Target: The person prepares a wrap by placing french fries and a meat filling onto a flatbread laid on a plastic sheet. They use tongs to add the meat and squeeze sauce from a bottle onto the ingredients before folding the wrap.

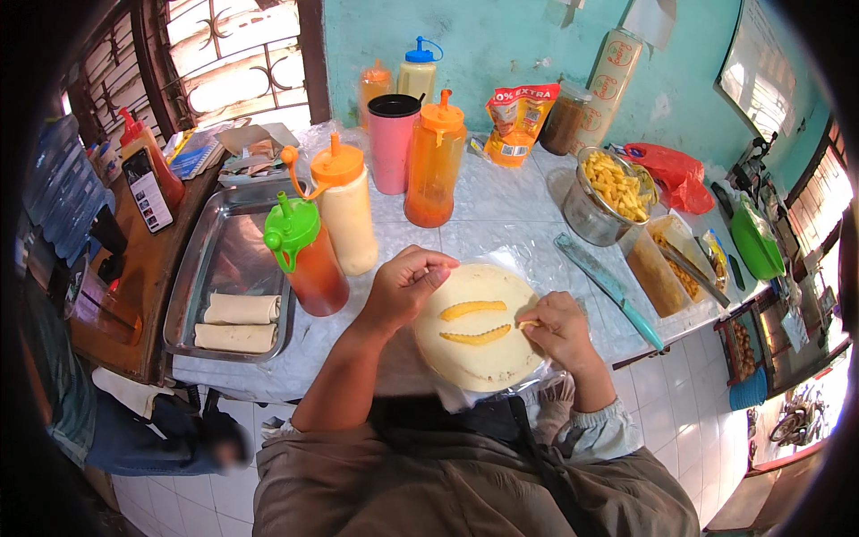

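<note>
A round pale tortilla [465, 362] lies on clear plastic at the table's front edge. Two yellow crinkle-cut fries [474, 310] rest across its middle, roughly parallel. From the right, my right hand [559, 331] pinches a small yellow fry [530, 324] just above the tortilla, close to the end of the lower fry. My left hand [410, 282] is closed at the tortilla's far left edge, thumb against fingers; what lies between them is hidden. A metal bowl of fries [616, 183] stands at the back right.
Left of my arm are sauce bottles [313, 264] and a metal tray [233, 206] holding two rolled wraps [237, 322]. A turquoise-handled knife [617, 295] and a plastic tub [662, 268] lie to the right. A pink tumbler [391, 148] stands behind.
</note>
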### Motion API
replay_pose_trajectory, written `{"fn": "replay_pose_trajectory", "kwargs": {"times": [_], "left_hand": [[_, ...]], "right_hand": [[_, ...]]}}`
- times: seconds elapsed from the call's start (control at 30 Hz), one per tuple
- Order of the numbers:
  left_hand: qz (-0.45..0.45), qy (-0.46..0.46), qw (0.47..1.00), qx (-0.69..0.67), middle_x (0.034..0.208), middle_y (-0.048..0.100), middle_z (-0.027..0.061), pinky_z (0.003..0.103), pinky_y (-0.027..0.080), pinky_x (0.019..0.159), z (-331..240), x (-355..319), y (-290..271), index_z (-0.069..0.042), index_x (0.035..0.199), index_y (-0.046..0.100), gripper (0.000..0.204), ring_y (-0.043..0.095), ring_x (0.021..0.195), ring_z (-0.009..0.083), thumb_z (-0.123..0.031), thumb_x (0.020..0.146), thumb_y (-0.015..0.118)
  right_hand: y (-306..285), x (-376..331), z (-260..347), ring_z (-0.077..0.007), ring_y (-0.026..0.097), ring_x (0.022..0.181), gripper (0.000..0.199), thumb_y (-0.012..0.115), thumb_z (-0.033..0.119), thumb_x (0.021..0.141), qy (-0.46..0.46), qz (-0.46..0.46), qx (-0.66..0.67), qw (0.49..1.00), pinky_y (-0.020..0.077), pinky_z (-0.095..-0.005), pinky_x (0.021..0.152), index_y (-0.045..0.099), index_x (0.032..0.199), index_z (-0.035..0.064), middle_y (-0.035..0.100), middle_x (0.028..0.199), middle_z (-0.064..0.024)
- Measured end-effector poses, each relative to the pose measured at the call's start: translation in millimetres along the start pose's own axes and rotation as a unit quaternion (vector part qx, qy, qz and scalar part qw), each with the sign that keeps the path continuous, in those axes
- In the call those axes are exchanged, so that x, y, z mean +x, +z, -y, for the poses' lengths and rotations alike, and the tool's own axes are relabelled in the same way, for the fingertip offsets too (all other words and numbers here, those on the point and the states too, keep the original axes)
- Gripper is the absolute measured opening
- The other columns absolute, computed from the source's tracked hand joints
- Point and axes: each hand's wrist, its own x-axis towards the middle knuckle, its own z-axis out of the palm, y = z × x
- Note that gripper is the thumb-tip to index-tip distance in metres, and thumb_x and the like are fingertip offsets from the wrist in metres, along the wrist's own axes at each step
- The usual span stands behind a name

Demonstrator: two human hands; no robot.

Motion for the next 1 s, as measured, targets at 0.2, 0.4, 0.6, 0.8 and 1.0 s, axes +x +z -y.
{"fn": "replay_pose_trajectory", "kwargs": {"times": [0.2,0.4,0.6,0.8,1.0], "left_hand": [[-0.002,-0.076,0.995,-0.06,0.089,0.057,0.0016,0.02,0.044,0.071,-1.1,-0.7,-4.9,0.0,0.102,0.058,0.017,0.052,0.077,0.0053,-0.009,0.087,0.059],[-0.006,-0.064,0.996,-0.066,0.088,0.056,-0.0005,0.019,0.043,0.069,2.5,1.7,-2.4,-0.002,0.1,0.055,0.015,0.05,0.075,0.0035,-0.006,0.086,0.059],[0.033,-0.078,0.996,-0.028,0.089,0.06,0.0007,0.021,0.046,0.074,5.6,-0.2,-3.7,-0.002,0.099,0.058,0.014,0.054,0.078,0.0054,-0.006,0.085,0.059],[0.046,-0.046,0.996,0.063,0.091,0.059,0.0019,0.023,0.046,0.073,-0.3,-1.9,0.8,-0.005,0.094,0.063,0.012,0.056,0.079,0.0087,-0.004,0.082,0.061],[0.062,-0.016,0.995,0.078,0.091,0.057,0.0036,0.024,0.047,0.074,1.2,-2.5,2.8,-0.005,0.094,0.065,0.013,0.057,0.08,0.0106,-0.002,0.082,0.06]], "right_hand": [[3.8,2.7,5.2,-0.0268,0.051,0.079,0.025,0.065,0.008,0.064,0.024,-0.015,-0.006,1.0,0.0411,-0.0368,0.072,0.065,0.089,0.0093,0.057,0.081,-0.0057],[6.9,1.2,0.8,-0.0279,0.05,0.077,0.023,0.062,0.006,0.063,-0.026,-0.022,-0.049,0.998,0.0403,-0.0385,0.07,0.062,0.085,0.01,0.055,0.081,-0.0061],[7.3,3.1,6.6,-0.0273,0.05,0.077,0.023,0.062,0.007,0.061,-0.03,-0.018,-0.038,0.999,0.0382,-0.0376,0.07,0.062,0.084,0.0113,0.055,0.081,-0.0055],[7.5,2.5,8.0,-0.0273,0.052,0.078,0.028,0.065,0.006,0.057,-0.02,-0.014,-0.031,0.999,0.0385,-0.0368,0.072,0.063,0.084,0.0101,0.057,0.082,-0.006],[10.6,4.1,7.5,-0.0275,0.053,0.079,0.029,0.064,0.005,0.057,-0.036,-0.018,-0.027,0.999,0.0383,-0.0366,0.071,0.063,0.086,0.0095,0.058,0.081,-0.0059]]}}
